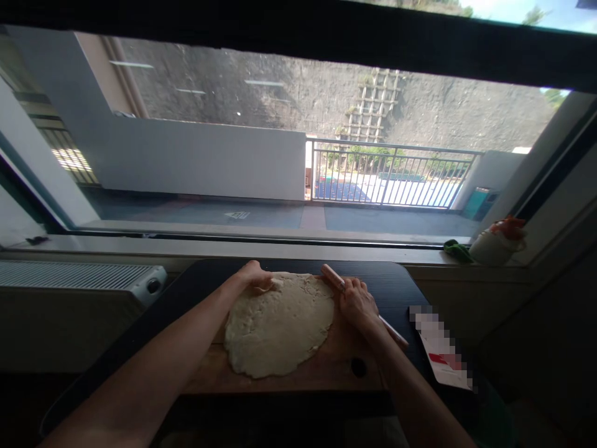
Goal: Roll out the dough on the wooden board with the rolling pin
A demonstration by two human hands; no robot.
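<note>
A large, flat, roughly round sheet of dough (282,326) lies on a wooden board (340,367). At its far left edge, my left hand (254,275) is closed on the rim of the dough, and a bit of the rim looks lifted or folded there. My right hand (358,303) is wrapped over a rolling pin (332,275), which lies slantwise at the right of the dough. The pin's far end and its near end (394,331) stick out on both sides of the hand.
The board rests on a dark table (394,286) below a wide window. On the table's right lies a blurred-out card or packet (441,348). A radiator (84,286) is at the left. On the sill (326,250) stand a pale pot (494,244) and a green item (458,250).
</note>
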